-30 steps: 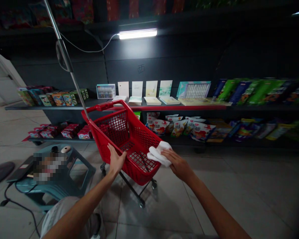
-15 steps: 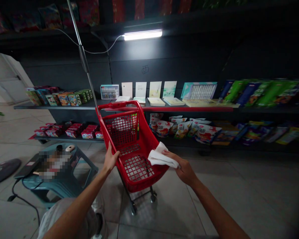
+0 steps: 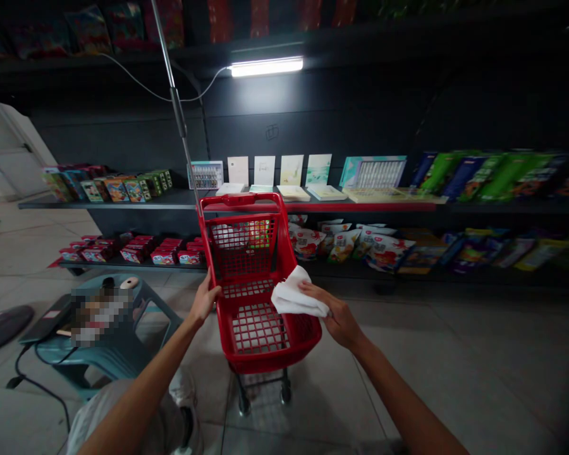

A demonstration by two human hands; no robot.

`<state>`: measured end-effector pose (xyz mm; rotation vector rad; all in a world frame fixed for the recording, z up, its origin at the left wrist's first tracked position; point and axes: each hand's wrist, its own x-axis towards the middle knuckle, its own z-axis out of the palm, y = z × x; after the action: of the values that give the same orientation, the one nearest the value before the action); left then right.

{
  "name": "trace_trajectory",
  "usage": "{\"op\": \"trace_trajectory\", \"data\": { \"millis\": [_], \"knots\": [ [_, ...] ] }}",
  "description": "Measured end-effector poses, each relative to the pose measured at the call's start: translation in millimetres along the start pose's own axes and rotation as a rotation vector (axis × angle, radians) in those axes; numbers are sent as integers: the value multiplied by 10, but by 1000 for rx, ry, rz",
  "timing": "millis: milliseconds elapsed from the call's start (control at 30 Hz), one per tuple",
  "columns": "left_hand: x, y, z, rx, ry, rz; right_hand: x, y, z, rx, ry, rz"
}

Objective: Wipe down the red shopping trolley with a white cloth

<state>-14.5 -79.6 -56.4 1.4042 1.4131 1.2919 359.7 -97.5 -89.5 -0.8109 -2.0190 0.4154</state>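
Observation:
A small red shopping cart (image 3: 265, 363) with a grid basket stands on the tiled floor in front of me. My left hand (image 3: 203, 298) is closed on its left rim, thumb over the edge. In my right hand (image 3: 336, 314) is a folded white cloth (image 3: 296, 294), held over the right rim of the basket; the cloth hides part of that rim. A thin metal pole (image 3: 177, 114) rises from the left side of the cart's handle.
Dark shelves hold boxes (image 3: 137, 188), standing booklets (image 3: 291, 170) and snack bags (image 3: 346, 243) behind the cart. At left is a blue-green stool (image 3: 109, 360) bearing a dark device and cables. A lamp (image 3: 267, 66) glows above.
The cart has turned and become more upright, its handle and pole shifting right. My right hand has moved slightly left with the cloth, nearer the basket's inside.

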Motion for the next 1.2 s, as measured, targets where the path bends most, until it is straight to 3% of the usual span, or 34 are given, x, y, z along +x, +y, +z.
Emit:
{"op": "trace_trajectory", "data": {
  "millis": [300,500,667,1200],
  "knots": [
    [118,24,4,-7,-105,91,122,40,27,-78,22,39],
    [237,-58,-113,223,-54,42,202,70,26,-101,6,45],
    [310,-83,-213,329,-97,70,272,51,31,-98,10,47],
    [447,-38,-345,207,-234,131,583,290,146,-201,135,68]
  ]
}}
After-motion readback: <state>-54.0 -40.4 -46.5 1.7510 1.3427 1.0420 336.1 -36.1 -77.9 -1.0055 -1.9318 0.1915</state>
